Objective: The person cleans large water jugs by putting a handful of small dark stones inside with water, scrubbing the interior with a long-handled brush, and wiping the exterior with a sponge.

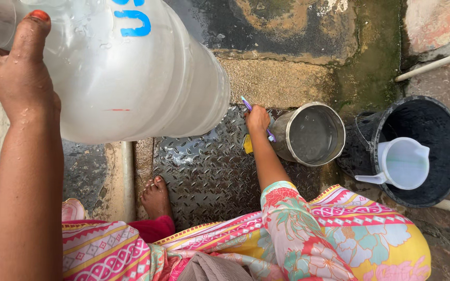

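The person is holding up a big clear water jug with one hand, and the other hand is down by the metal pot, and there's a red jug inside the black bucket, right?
Nearly. The head view shows the jug inside the black bucket is white, not red. The rest holds: the left hand holds up the big clear water jug, and the right hand is down by the metal pot.

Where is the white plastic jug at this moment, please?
In the head view, the white plastic jug sits inside the black bucket at the right, just beyond the steel pot.

Steel pot (311,134) blocks right hand (257,118) — open plate (204,171) leftward.
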